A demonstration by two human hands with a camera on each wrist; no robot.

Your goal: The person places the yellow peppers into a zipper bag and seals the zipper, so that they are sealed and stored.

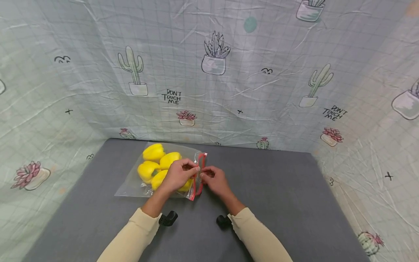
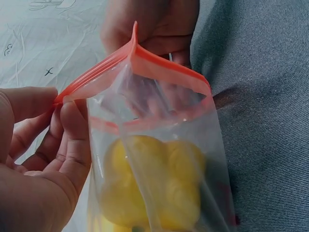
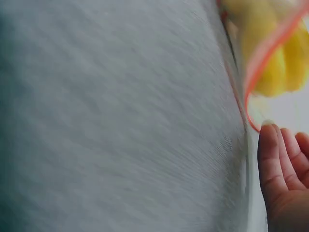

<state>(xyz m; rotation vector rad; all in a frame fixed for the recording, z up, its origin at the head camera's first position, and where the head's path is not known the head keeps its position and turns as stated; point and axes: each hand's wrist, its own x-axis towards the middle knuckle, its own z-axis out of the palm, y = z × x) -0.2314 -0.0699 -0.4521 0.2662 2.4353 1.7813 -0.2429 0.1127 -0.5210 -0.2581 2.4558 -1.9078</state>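
A clear zip bag (image 1: 131,188) with a red zip edge lies on the table, its mouth toward the right and partly spread. Inside are several yellow bell peppers (image 1: 154,152), also visible through the plastic in the left wrist view. My left hand (image 1: 178,176) pinches the red edge between thumb and fingers; the left wrist view shows this hand (image 2: 53,145) at one side of the mouth. On the opposite side, my right hand (image 1: 214,180) holds the other red edge at its fingertips. In the right wrist view, that hand's fingers (image 3: 273,159) meet the red rim.
A dark grey table (image 1: 268,196) extends around the bag. Behind and at both sides hangs a pale fabric sheet (image 1: 248,91) printed with cacti. Black wrist cameras (image 1: 168,218) sit at both cuffs.
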